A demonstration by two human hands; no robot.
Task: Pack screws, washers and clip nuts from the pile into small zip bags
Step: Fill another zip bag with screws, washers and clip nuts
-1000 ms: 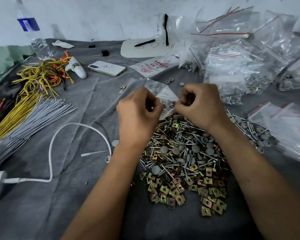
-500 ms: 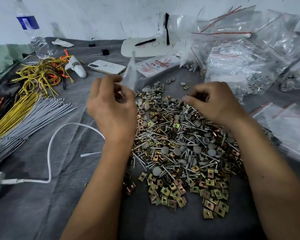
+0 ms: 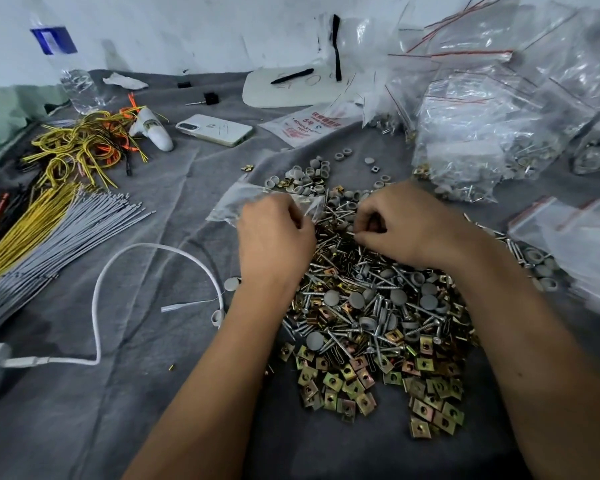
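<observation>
left hand (image 3: 274, 233) pinching clear zip bag (image 3: 253, 202) at far-left edge of pile (image 3: 371, 306) | right hand (image 3: 409, 226) curled, fingertips pinching into pile's far side, item unclear | filled bags (image 3: 492, 133) beyond pile

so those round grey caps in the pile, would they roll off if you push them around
Probably not far: the grey caps look like low domes, and most lie flat, wedged among screws. A few loose ones sit still on the wrinkled grey cloth, which likely brakes them. They look light, so a nudge may scatter them.
</observation>
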